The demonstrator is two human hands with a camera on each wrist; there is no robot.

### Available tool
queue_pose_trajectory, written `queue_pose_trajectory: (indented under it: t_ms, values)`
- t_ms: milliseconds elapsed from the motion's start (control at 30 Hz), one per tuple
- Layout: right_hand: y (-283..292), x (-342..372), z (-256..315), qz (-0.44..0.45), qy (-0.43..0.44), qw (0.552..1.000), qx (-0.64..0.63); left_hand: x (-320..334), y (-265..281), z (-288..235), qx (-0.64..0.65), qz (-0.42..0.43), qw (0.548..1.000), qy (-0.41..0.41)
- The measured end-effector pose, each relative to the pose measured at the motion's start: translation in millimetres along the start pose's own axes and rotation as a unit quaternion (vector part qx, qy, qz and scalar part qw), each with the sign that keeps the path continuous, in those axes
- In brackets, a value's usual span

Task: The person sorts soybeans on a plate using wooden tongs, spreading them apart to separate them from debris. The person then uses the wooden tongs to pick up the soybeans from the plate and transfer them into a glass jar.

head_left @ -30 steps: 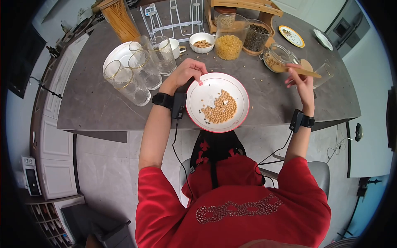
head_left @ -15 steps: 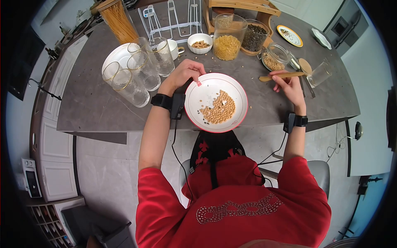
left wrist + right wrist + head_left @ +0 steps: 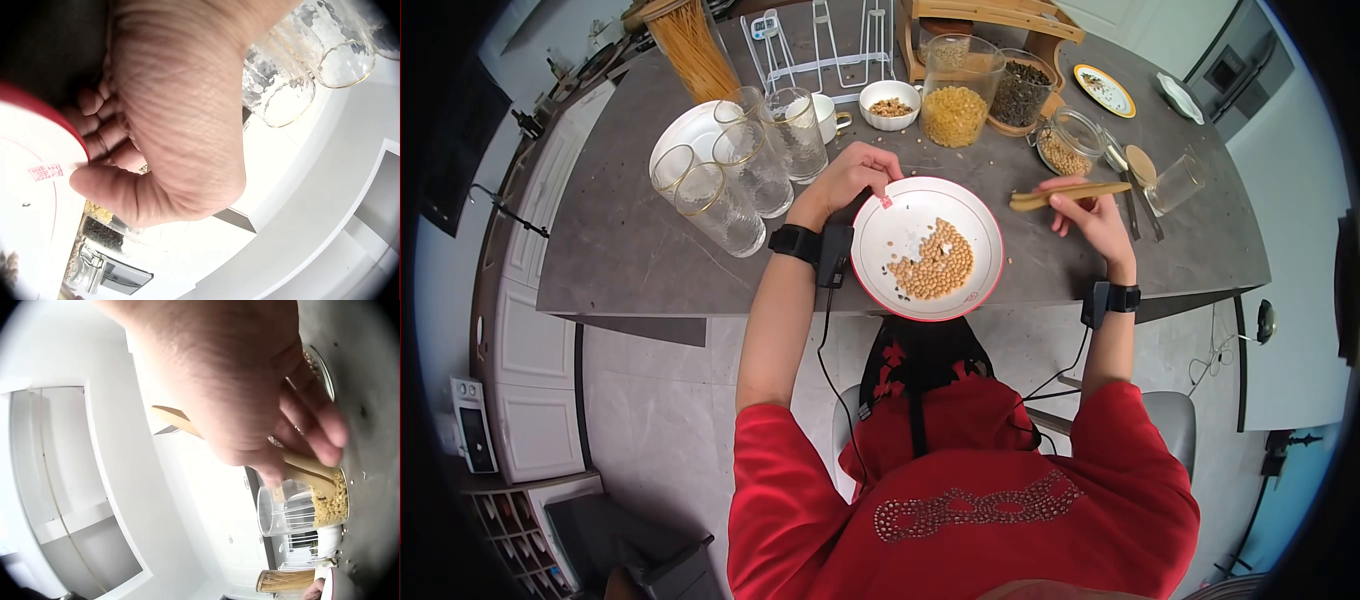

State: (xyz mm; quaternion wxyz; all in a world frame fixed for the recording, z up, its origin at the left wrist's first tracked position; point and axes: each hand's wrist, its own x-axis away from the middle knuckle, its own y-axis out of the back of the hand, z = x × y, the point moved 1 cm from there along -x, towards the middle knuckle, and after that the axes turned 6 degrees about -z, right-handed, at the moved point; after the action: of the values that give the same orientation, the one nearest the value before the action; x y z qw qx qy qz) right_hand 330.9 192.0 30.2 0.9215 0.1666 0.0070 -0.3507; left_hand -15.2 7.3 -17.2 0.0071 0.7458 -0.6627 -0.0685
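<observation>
A white plate (image 3: 880, 255) with a red rim lies in front of the person and bears a heap of soybeans (image 3: 940, 262) and a few dark seeds. My left hand (image 3: 852, 182) pinches the plate's upper left rim, thumb on its inner face by a red printed mark (image 3: 47, 172), fingers beneath. To the right of the plate, my right hand (image 3: 1103, 228) holds wooden tongs (image 3: 1072, 194) above the table, their tips towards the plate. Both arms of the tongs show in the right wrist view, with the tips partly behind the fingers.
Behind the right hand stand an open jar of soybeans (image 3: 1064, 155) and a clear glass (image 3: 1176, 185). Several tall glasses (image 3: 752, 170) stand left of the plate. Further back are a small bowl (image 3: 889, 117), a container of yellow pasta (image 3: 955, 112) and a wire rack (image 3: 825, 65).
My right hand has come left and nearer the body from beside the soybean jar and clear glass, bringing the tongs towards the plate. My left hand and the plate have stayed put.
</observation>
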Motion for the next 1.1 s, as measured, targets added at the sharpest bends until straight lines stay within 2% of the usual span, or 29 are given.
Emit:
queue_pose_trajectory:
  t_ms: [33, 67, 133, 300, 367, 500, 700, 767, 800, 867, 900, 933, 1000, 1033, 1100]
  values:
    - [-0.5, 2.7, 0.3, 0.038, -0.016, 0.999, -0.017, 0.0, -0.2, -1.2, -0.002, -0.001, 1.000, -0.004]
    - [-0.2, 4.9, 1.6, 0.037, -0.016, 0.999, -0.017, 0.4, -0.7, -2.1, -0.002, -0.001, 1.000, -0.004]
    - [-1.6, 8.8, 4.8, 0.134, -0.052, 0.990, -0.013, 1.7, -1.7, -3.8, -0.012, -0.005, 1.000, -0.009]
    - [-2.1, 14.8, 11.1, 0.151, -0.044, 0.986, -0.049, 1.8, 1.5, 0.7, -0.015, -0.003, 1.000, -0.004]
    - [-1.2, 18.0, 13.3, 0.192, -0.066, 0.979, -0.033, 0.3, 0.5, -1.5, -0.011, -0.002, 1.000, 0.003]
    - [-1.2, 17.1, 4.5, 0.205, -0.081, 0.975, -0.042, 2.0, 2.3, -0.7, -0.016, 0.003, 1.000, 0.001]
    - [-0.4, 12.3, 0.8, 0.164, -0.041, 0.985, -0.026, 0.8, 2.6, -1.6, -0.013, -0.002, 1.000, 0.006]
    - [1.3, 10.5, -2.0, 0.103, -0.016, 0.994, -0.009, 2.6, 2.4, 1.0, -0.008, -0.001, 1.000, 0.007]
    - [2.2, 9.0, -3.9, 0.103, -0.015, 0.994, -0.010, 3.1, 1.8, 0.2, -0.007, -0.003, 1.000, 0.004]
    - [10.6, 4.5, -8.3, -0.025, 0.043, 0.998, -0.047, 3.2, 1.1, -2.1, -0.006, -0.003, 1.000, -0.002]
    - [16.3, 2.3, -8.2, -0.074, 0.065, 0.995, -0.023, 3.8, 0.7, -3.1, -0.006, -0.003, 1.000, -0.003]
    - [19.6, -3.1, -8.8, -0.074, 0.066, 0.995, -0.023, 4.2, 0.7, -4.0, -0.006, -0.004, 1.000, -0.004]
    - [29.1, -11.2, -1.8, -0.269, 0.145, 0.950, -0.059, 4.4, 1.5, -4.7, -0.006, -0.003, 1.000, -0.001]
    - [29.2, -14.7, 3.3, -0.269, 0.144, 0.951, -0.059, 4.6, 1.3, -4.8, -0.008, 0.000, 1.000, 0.001]
    - [29.8, -20.5, 14.0, -0.326, 0.162, 0.929, -0.064, 5.4, 0.5, -5.9, -0.010, -0.002, 1.000, -0.001]
